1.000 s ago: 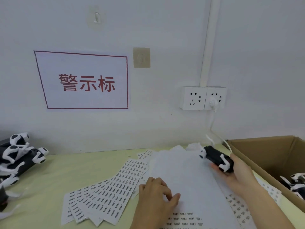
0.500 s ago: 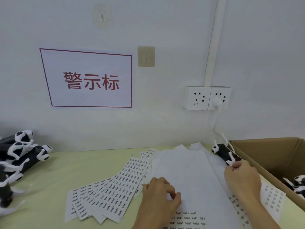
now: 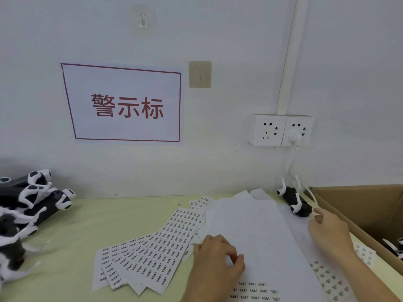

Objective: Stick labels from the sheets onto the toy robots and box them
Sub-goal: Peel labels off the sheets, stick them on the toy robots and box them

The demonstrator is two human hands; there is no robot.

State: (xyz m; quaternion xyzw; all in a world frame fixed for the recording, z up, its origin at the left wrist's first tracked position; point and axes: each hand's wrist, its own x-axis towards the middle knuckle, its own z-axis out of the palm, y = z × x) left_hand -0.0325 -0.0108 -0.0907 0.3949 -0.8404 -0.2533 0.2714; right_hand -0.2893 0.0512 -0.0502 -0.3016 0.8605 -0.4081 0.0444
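Toy robot (image 3: 294, 202), the black-and-white one you were carrying in your right hand a second ago, is now lying on the table's (image 3: 109, 219) far right corner, just beside the cardboard box (image 3: 357, 205) and not yet inside it. Your right hand (image 3: 329, 234) is letting it go: the fingers are reaching forward, mostly straight, with the fingertips just at the toy's near end, and from this angle I cannot tell whether they are touching it; nothing is curled round it any more. Your left hand (image 3: 216, 260) is resting on the big mostly peeled sheet (image 3: 257, 236), fingers bent and thumb meeting forefinger as if you are picking at a label; whether one is actually pinched there is too small to see.

That is telling me this robot is parked, not boxed, so it is probably waiting for its label. You are likely going for one of the remaining labels (image 3: 253, 290) at the sheet's near edge. Fanned full label sheets (image 3: 152, 249) are lying to the left of your left hand, and unlabelled toys (image 3: 32, 205) are piling up at the table's left edge. A few finished ones (image 3: 395, 249) are showing in the box's near corner. Most of the job is looking ahead of you
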